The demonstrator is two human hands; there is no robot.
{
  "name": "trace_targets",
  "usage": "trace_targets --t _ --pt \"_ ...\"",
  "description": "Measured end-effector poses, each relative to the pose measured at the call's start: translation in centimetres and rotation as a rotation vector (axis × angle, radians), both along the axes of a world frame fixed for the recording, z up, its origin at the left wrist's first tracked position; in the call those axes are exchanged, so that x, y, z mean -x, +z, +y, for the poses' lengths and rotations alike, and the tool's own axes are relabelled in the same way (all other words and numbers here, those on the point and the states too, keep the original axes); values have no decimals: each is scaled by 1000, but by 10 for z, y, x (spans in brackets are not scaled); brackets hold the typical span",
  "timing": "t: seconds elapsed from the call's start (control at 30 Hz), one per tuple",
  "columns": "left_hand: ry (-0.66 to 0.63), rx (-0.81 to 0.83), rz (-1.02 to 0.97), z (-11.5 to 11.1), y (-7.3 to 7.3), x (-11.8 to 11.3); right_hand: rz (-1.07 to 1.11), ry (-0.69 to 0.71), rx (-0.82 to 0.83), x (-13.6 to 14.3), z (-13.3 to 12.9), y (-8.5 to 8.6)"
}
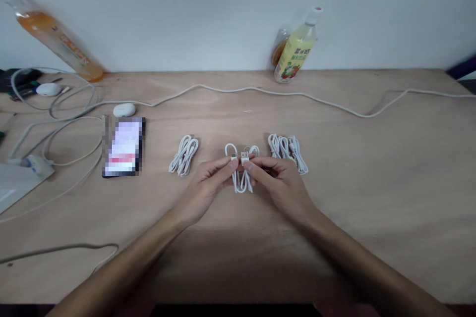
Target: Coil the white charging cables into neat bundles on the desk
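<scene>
Both hands hold one white USB cable (pixel 242 186) over the middle of the table, its loops hanging below the fingers. My left hand (pixel 208 181) pinches the smaller connector end between thumb and fingers. The flat USB plug (pixel 244 155) is gripped by my right hand (pixel 284 185), its metal tip pointing away from me. Left of the hands lies a coiled white cable bundle (pixel 184 155). Several more coiled white cables (pixel 284 147) lie side by side just beyond my right hand, which partly hides them.
A phone (pixel 124 147) and a white earbud case (pixel 124 110) lie on the left among loose cords. One long white cord (pixel 267 91) crosses the table's back. An orange drink bottle (pixel 61 44) and a yellow bottle (pixel 296 52) lean near the wall. A white power strip (pixel 22 185) sits far left.
</scene>
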State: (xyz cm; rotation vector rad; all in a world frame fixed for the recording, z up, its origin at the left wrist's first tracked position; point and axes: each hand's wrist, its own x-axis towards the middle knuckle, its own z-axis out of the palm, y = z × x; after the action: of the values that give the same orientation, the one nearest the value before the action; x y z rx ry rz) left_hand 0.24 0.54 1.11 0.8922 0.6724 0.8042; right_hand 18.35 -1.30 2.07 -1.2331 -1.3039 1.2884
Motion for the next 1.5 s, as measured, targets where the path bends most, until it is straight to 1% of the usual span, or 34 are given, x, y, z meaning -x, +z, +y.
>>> trace_targets --t 1.1,1.5 --pt "11 16 11 0 1 -1 -8 -1 10 0 0 -1" --pt "21 36 -15 0 2 -2 -26 -9 15 0 0 -3"
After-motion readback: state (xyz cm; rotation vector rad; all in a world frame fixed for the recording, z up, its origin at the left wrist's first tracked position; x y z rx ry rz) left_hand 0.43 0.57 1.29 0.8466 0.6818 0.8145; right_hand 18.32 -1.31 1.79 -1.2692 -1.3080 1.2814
